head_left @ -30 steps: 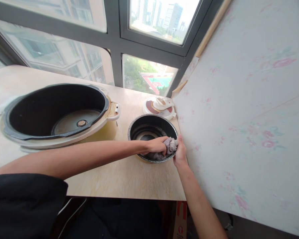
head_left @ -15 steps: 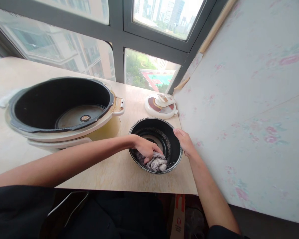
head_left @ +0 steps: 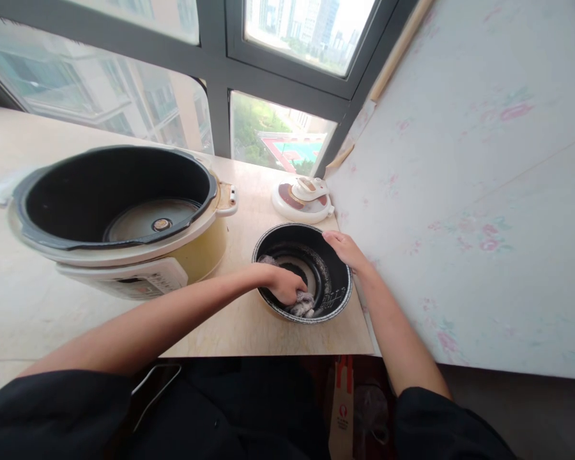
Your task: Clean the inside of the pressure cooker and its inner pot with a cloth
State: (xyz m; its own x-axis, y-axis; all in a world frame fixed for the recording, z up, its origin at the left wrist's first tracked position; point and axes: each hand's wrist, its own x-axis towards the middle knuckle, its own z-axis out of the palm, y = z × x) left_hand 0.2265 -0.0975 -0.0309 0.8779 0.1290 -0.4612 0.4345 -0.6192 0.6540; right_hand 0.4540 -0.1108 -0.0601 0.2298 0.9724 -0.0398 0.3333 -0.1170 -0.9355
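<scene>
A black inner pot [head_left: 333, 268] with a speckled rim stands on the pale countertop near its right end. Inside it, my left hand [head_left: 286, 285] is closed around a grey, crumpled cloth [head_left: 303, 305] and presses it against the near inner wall. Part of the cloth is hidden under the hand. My right hand [head_left: 344, 248] grips the pot's rim on the far right side, thumb over the edge. To the left stands the electric pressure cooker body [head_left: 206, 246], lidless, with a dark interior and a metal heating plate at its bottom.
The cooker's white and brown lid [head_left: 303, 203] lies behind the pot, near the window. A flowered wall [head_left: 460, 191] closes off the right side. Grey window frames [head_left: 215, 83] rise behind the countertop [head_left: 239, 332]. Below its front edge is a paper bag [head_left: 342, 409].
My left hand has shifted the cloth slightly within the pot, and less of the cloth shows. The pot has turned a little, with markings now showing on its inner wall. The view has shifted slightly.
</scene>
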